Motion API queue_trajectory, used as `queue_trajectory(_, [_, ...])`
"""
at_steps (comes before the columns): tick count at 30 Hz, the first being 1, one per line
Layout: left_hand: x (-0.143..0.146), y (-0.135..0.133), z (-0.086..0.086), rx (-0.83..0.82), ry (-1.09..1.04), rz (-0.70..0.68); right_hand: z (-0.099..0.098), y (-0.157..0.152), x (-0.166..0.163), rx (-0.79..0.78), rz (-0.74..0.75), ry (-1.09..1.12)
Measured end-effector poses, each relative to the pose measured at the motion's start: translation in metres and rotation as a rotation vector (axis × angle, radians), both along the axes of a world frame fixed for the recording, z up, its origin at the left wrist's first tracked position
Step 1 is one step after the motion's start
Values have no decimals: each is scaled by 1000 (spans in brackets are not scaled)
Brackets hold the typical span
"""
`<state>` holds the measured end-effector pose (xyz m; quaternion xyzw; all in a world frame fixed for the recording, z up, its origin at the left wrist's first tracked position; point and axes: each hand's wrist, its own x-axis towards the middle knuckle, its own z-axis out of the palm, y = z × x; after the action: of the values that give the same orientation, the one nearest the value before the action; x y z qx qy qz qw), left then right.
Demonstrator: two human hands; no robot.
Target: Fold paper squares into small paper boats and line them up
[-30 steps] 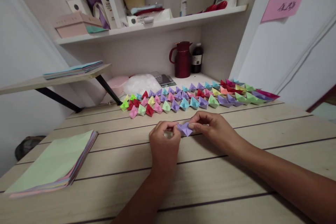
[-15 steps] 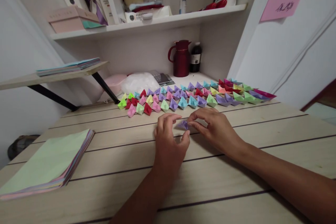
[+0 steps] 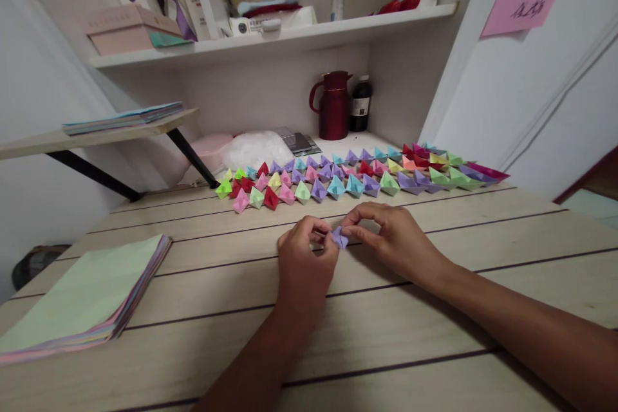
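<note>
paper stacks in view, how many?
2. One stack of coloured paper lies on the table, left of the left hand. One thinner stack sits on the raised side shelf at left. Others may be hidden on the cluttered upper shelf.

You hold a small purple folded paper piece [image 3: 340, 237] between both hands, just above the wooden table. It is pinched from the left and from the right side, so only its middle shows. Its lower corner points down toward the table. It is probably a small boat shape, but your fingers cover much.
</note>
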<state>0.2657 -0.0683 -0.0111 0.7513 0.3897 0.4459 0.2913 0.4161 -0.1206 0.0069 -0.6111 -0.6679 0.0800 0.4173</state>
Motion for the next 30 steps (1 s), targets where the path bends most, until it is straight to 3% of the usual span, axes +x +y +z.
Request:
queue_trajectory(9, [-1, 4, 0, -234, -136, -20, -3, 2, 2, -96, -8, 175])
queue_trajectory(18, [-2, -2, 8, -127, -2, -72, -3, 3, 4, -112, -15, 175])
queue_trajectory(26, [-1, 3, -2, -84, 23, -26, -2, 1, 1, -125, 2, 168])
queue_trajectory(30, [-2, 5, -3, -123, -2, -72, -2, 2, 1, -128, 9, 156])
